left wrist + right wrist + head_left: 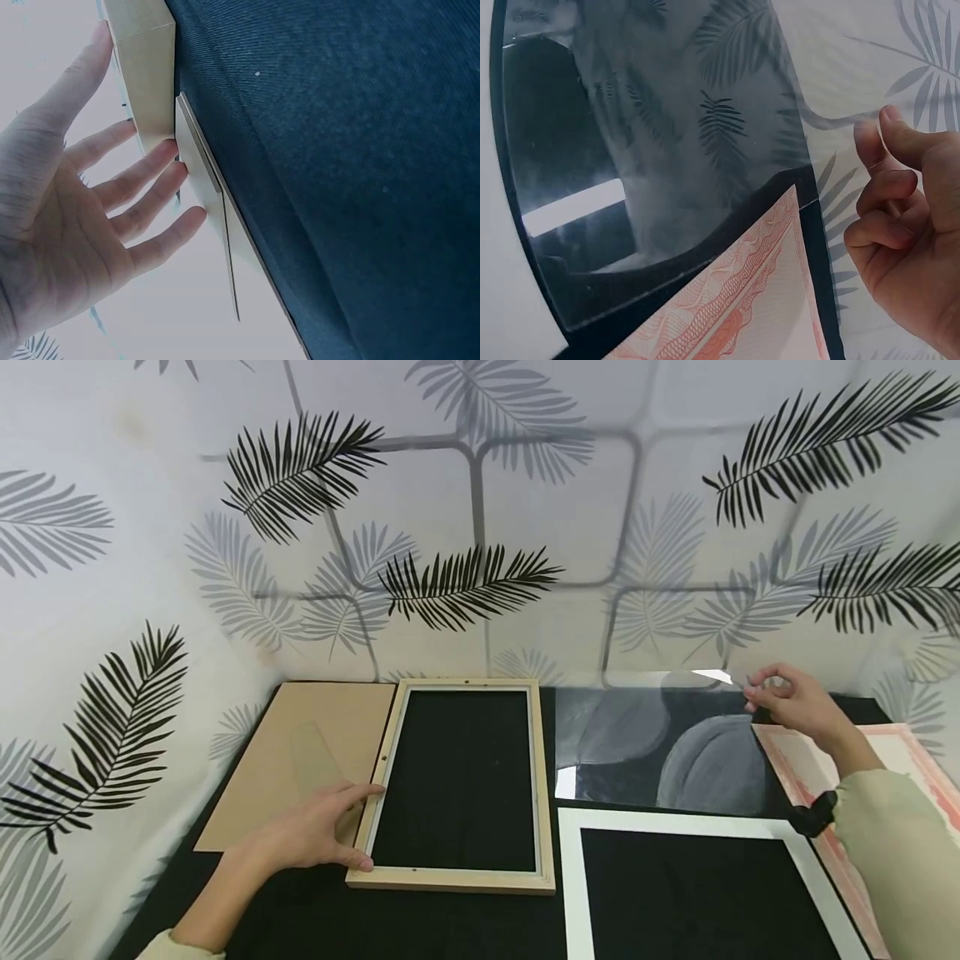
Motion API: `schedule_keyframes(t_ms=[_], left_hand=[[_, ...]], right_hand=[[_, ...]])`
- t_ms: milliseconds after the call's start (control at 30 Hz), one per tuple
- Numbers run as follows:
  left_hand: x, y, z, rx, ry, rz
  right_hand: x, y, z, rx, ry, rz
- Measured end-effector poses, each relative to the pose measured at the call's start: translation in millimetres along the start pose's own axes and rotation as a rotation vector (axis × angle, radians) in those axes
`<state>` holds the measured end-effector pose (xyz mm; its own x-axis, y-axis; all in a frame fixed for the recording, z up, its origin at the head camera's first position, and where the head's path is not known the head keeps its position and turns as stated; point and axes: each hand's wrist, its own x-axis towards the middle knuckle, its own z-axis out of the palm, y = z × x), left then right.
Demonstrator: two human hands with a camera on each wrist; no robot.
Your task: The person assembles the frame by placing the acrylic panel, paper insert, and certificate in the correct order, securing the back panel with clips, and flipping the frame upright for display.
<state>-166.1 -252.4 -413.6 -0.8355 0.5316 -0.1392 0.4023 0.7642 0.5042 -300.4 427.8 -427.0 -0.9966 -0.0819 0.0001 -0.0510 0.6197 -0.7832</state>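
My left hand rests at the near left corner of a light wooden picture frame. Its fingers are fairly straight, with the index fingertip on the left side and the thumb at the corner. Under that hand lies a brown backing board with a flat stand leg. My right hand is raised at the back right, thumb and index finger pinching the far right corner of a clear sheet. The sheet mirrors round shapes in the head view and leaf shapes in the right wrist view; its far edge overlaps the backdrop.
A white mat border lies at the front, right of the frame. Beside it is a paper with a pink patterned border, partly under my right forearm. Black cloth covers the table, and a leaf-print curtain rises behind it.
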Motion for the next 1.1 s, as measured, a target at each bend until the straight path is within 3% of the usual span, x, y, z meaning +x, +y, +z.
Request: schedule_keyframes(t_ms=[367, 633, 1100], left_hand=[[1.6, -0.9, -0.3, 0.001, -0.003, 0.0], [0.5, -1.8, 0.4, -0.009, -0.004, -0.026], [0.1, -1.5, 0.5, -0.013, -0.002, 0.008]], right_hand=[[2.5, 5.9, -6.5, 0.146, 0.09, -0.054], [0.4, -6.5, -14.1, 0.129, 0.191, -0.092], [-23.0, -30.5, -29.9, 0.172, 0.302, -0.111]])
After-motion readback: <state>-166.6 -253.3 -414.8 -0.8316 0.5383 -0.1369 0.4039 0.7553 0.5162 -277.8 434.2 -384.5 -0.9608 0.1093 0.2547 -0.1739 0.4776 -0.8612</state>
